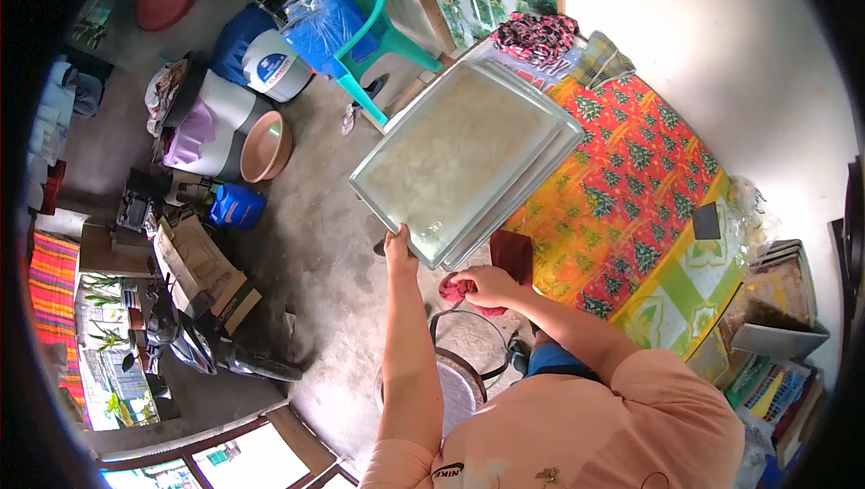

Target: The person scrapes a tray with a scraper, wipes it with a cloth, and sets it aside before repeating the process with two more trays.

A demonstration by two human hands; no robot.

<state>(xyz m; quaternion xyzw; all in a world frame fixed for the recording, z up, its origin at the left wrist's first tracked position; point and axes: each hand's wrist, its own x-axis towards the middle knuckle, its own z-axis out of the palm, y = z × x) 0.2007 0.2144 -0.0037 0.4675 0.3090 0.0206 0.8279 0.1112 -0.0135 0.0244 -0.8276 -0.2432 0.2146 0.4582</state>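
Note:
My left hand (401, 249) grips the near-left corner of a rectangular metal baking tray (464, 142), thumb on top of its rim. The tray is greyish with a worn, smudged surface and shiny edges. Beneath it, rims of more trays (536, 185) show along the right side, resting at the table's left end. Closed around a bunched dark red cloth (456, 288), my right hand (491, 285) is just below the tray's near corner, apart from it. Part of the cloth is hidden by the fingers.
The table wears a red and yellow tree-print cover (622, 192). A crumpled patterned cloth (536, 37) lies at its far end. Below my hands stands a round stool (458, 385). A green plastic chair (396, 39), basin (267, 147), cardboard box (203, 264) and motorcycle (194, 345) are leftward.

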